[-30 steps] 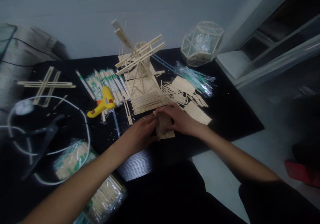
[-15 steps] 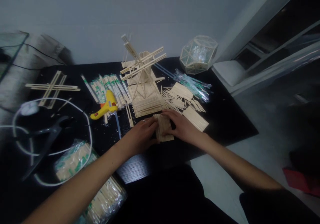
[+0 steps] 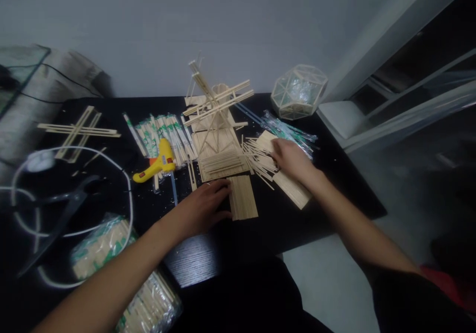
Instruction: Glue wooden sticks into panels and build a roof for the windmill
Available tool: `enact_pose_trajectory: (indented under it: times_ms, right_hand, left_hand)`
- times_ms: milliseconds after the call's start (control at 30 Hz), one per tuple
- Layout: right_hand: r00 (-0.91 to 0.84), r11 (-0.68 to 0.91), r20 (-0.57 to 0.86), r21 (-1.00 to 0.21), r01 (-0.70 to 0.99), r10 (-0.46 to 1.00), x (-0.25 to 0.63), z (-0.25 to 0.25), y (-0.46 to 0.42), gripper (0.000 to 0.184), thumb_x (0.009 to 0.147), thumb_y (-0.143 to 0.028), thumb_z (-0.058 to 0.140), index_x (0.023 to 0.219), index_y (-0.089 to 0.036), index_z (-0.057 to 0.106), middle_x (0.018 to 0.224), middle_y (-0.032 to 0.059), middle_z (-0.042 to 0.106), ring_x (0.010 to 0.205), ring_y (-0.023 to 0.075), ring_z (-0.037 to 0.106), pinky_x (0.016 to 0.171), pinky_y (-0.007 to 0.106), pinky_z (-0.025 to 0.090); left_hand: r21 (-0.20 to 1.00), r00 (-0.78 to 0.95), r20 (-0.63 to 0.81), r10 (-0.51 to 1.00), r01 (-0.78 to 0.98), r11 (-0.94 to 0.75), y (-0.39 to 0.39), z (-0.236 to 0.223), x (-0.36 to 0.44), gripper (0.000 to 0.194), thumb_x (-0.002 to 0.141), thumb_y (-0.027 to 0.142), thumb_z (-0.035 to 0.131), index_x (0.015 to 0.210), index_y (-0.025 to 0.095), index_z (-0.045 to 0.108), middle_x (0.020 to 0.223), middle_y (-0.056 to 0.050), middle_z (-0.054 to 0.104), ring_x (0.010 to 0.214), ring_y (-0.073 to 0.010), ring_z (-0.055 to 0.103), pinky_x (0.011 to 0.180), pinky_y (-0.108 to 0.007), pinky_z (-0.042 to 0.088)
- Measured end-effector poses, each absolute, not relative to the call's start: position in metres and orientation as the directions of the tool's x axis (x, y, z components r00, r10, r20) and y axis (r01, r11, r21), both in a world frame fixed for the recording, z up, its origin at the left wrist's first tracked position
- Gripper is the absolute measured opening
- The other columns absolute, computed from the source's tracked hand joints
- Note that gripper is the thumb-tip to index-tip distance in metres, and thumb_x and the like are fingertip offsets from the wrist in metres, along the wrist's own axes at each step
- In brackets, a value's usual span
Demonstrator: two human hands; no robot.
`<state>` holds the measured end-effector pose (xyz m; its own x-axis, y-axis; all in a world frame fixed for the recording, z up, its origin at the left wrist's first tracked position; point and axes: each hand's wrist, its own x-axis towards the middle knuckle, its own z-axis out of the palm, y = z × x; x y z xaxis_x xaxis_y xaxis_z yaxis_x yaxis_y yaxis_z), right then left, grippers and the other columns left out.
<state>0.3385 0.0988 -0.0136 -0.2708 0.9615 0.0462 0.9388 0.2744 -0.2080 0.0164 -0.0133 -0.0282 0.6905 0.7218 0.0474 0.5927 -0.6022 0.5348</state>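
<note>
My left hand (image 3: 210,203) rests on the black table, its fingertips and spread thumb against the left edge of a flat panel of thin wooden sticks (image 3: 243,197). To the right, my right hand (image 3: 292,158) is over loose sticks (image 3: 259,158) and two more stick panels, an upper one (image 3: 266,140) and a lower one (image 3: 292,189). Its fingers point down and are partly hidden; whether they hold a stick cannot be made out. Behind the front panel stands a windmill model of sticks (image 3: 217,112) with crossed blades, on a stick base (image 3: 223,164).
Left of the model lie a yellow glue gun (image 3: 162,162) and wrapped chopsticks (image 3: 167,129). Farther left are a crossed stick frame (image 3: 80,129), pliers (image 3: 70,209) and a white cable (image 3: 131,214). A chopstick pack (image 3: 148,298) lies near my left forearm; a faceted ball (image 3: 299,92) stands back right.
My right hand has left the front panel and moved right, to the loose sticks and panels. My left hand stays at the panel's left edge. The view has shifted slightly.
</note>
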Motion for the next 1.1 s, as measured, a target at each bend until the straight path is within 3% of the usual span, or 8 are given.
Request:
enact_pose_trajectory:
  times_ms: [167, 300, 500, 667, 833, 967, 1100]
  right_hand:
    - [-0.342, 0.339, 0.000, -0.129, 0.932, 0.940, 0.336, -0.012, 0.092, 0.025, 0.104, -0.023, 0.046, 0.118, -0.015, 0.065, 0.117, 0.0215, 0.073, 0.108, 0.0347, 0.066, 0.092, 0.044, 0.051]
    - [-0.396, 0.393, -0.023, -0.076, 0.916, 0.918, 0.335, -0.010, 0.088, 0.024, 0.099, -0.018, 0.048, 0.117, -0.015, 0.064, 0.113, 0.0207, 0.073, 0.107, 0.0340, 0.064, 0.090, 0.042, 0.049]
    - [-0.430, 0.429, 0.003, -0.066, 0.901, 0.903, 0.336, -0.014, 0.085, 0.041, 0.095, -0.013, 0.049, 0.134, -0.012, 0.061, 0.123, 0.0223, 0.073, 0.115, 0.0373, 0.064, 0.096, 0.048, 0.052]
    - [-0.429, 0.428, 0.014, -0.109, 0.897, 0.903, 0.343, -0.009, 0.088, 0.049, 0.092, -0.023, 0.059, 0.140, -0.011, 0.060, 0.139, 0.0218, 0.068, 0.127, 0.0390, 0.062, 0.107, 0.052, 0.051]
    - [-0.367, 0.351, -0.027, -0.234, 0.907, 0.930, 0.345, -0.002, 0.090, 0.058, 0.092, -0.047, 0.070, 0.139, -0.014, 0.063, 0.128, 0.0200, 0.074, 0.118, 0.0400, 0.068, 0.102, 0.055, 0.054]
    - [-0.265, 0.217, -0.068, -0.401, 0.890, 0.962, 0.343, -0.004, 0.095, 0.051, 0.085, -0.036, 0.079, 0.131, -0.020, 0.066, 0.123, 0.0139, 0.076, 0.110, 0.0346, 0.072, 0.100, 0.051, 0.055]
    - [-0.177, 0.104, -0.126, -0.444, 0.890, 0.976, 0.341, -0.009, 0.104, 0.063, 0.077, -0.032, 0.087, 0.133, -0.018, 0.063, 0.112, 0.0122, 0.077, 0.095, 0.0298, 0.074, 0.086, 0.045, 0.060]
  left_hand:
    - [0.542, 0.679, 0.076, 0.730, 0.586, -0.602, -0.012, -0.029, 0.016, 0.038, 0.099, 0.033, 0.071, 0.132, 0.019, 0.060, 0.146, -0.014, 0.061, 0.129, -0.0289, 0.066, 0.110, -0.045, 0.057]
    - [0.530, 0.683, 0.088, 0.725, 0.584, -0.614, -0.012, -0.031, 0.017, 0.036, 0.099, 0.029, 0.070, 0.131, 0.019, 0.060, 0.143, -0.014, 0.061, 0.127, -0.0281, 0.067, 0.109, -0.043, 0.057]
    - [0.529, 0.686, 0.079, 0.724, 0.586, -0.613, -0.011, -0.031, 0.016, 0.032, 0.100, 0.027, 0.066, 0.130, 0.018, 0.061, 0.143, -0.014, 0.062, 0.129, -0.0285, 0.066, 0.111, -0.045, 0.055]
    - [0.519, 0.688, 0.071, 0.723, 0.593, -0.616, -0.011, -0.028, 0.017, 0.028, 0.102, 0.028, 0.063, 0.128, 0.017, 0.062, 0.141, -0.014, 0.063, 0.124, -0.0283, 0.068, 0.109, -0.045, 0.057]
    - [0.508, 0.677, 0.062, 0.733, 0.611, -0.607, -0.011, -0.025, 0.019, 0.026, 0.102, 0.026, 0.063, 0.126, 0.017, 0.063, 0.139, -0.014, 0.064, 0.124, -0.0279, 0.068, 0.110, -0.044, 0.056]
    - [0.509, 0.684, 0.059, 0.727, 0.606, -0.611, -0.011, -0.023, 0.020, 0.024, 0.102, 0.026, 0.062, 0.123, 0.016, 0.064, 0.139, -0.014, 0.065, 0.123, -0.0278, 0.069, 0.109, -0.045, 0.057]
    - [0.487, 0.684, 0.056, 0.727, 0.617, -0.618, -0.011, -0.023, 0.020, 0.025, 0.101, 0.025, 0.064, 0.125, 0.017, 0.063, 0.139, -0.013, 0.064, 0.125, -0.0276, 0.068, 0.110, -0.044, 0.056]
